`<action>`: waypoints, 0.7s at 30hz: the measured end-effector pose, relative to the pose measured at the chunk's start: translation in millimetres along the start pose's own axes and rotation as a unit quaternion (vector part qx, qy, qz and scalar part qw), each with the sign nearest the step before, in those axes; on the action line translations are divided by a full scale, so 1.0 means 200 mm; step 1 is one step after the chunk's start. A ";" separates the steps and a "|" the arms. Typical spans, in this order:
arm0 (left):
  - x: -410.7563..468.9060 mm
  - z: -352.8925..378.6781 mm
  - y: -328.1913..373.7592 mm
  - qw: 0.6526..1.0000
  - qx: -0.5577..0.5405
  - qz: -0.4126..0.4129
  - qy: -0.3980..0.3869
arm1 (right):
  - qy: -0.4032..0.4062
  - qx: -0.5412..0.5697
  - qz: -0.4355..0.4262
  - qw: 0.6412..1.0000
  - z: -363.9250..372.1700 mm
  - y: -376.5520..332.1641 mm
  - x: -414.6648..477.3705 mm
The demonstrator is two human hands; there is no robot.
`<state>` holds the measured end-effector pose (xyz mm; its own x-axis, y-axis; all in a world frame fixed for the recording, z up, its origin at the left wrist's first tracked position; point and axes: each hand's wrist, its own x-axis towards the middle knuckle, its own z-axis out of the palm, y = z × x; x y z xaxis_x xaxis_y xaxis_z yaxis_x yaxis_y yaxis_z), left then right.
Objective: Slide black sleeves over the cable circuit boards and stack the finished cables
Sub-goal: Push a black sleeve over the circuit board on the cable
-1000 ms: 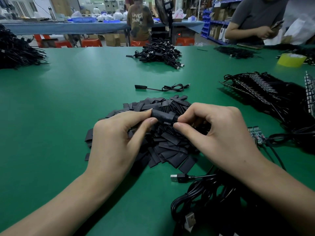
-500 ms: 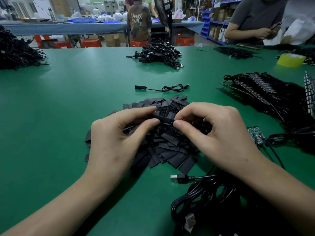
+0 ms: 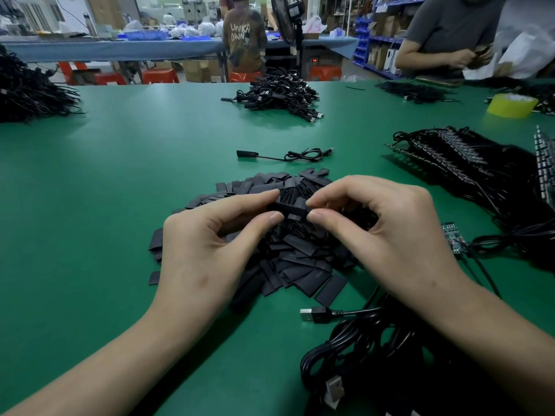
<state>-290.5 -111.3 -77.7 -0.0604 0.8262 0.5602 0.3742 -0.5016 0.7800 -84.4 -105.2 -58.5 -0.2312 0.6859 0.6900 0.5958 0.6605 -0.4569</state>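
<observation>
Black sleeve [image 3: 292, 209] between pinching thumb-and-forefinger tips of left hand [image 3: 210, 253] and right hand [image 3: 390, 235], above sleeve pile [image 3: 300, 265]

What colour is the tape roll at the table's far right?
The tape roll is yellow, seen in the head view.

The left hand [image 3: 210, 250] and right hand [image 3: 390, 235] are showing bare, with uncovered forearms [image 3: 135, 355] lying at seven and five o'clock and thumbnails [image 3: 274, 218] looking short.

Black sleeves [image 3: 288, 259] and black cables [image 3: 280, 94] lie on a green table [image 3: 120, 175] beside yellow tape [image 3: 512, 106].
</observation>
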 end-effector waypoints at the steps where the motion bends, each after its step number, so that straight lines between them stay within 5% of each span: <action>1: 0.00 0.00 0.00 1.000 -0.006 -0.001 -0.002 | 0.002 0.003 0.001 1.000 0.00 0.00 0.00; 11: 0.02 -0.02 -0.02 0.996 -0.056 -0.065 0.000 | -0.009 0.004 0.019 1.000 0.01 0.00 0.01; 15: 0.03 -0.01 -0.01 0.979 -0.168 -0.113 -0.016 | -0.026 0.011 0.038 0.999 0.01 0.00 0.01; 21: 0.05 -0.03 -0.02 0.961 -0.234 -0.148 -0.005 | -0.158 -0.035 0.050 0.986 -0.07 0.04 0.05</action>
<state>-298.0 -101.8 -73.0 -0.0909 0.9516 0.2935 -0.1159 -0.3028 0.9460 -71.2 -97.6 -46.9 -0.3908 0.8144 0.4289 0.6768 0.5701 -0.4659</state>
